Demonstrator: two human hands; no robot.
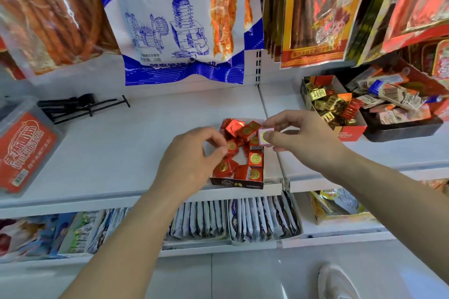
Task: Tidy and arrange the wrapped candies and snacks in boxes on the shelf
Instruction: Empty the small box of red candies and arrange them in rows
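a small open cardboard box with a dark front sits at the front edge of the white metal shelf, holding a jumble of red foil-wrapped square candies with gold seals. the left hand reaches into it, fingertips pinching one red candy. the right hand pinches a pale pink square candy just above the box's right rear corner.
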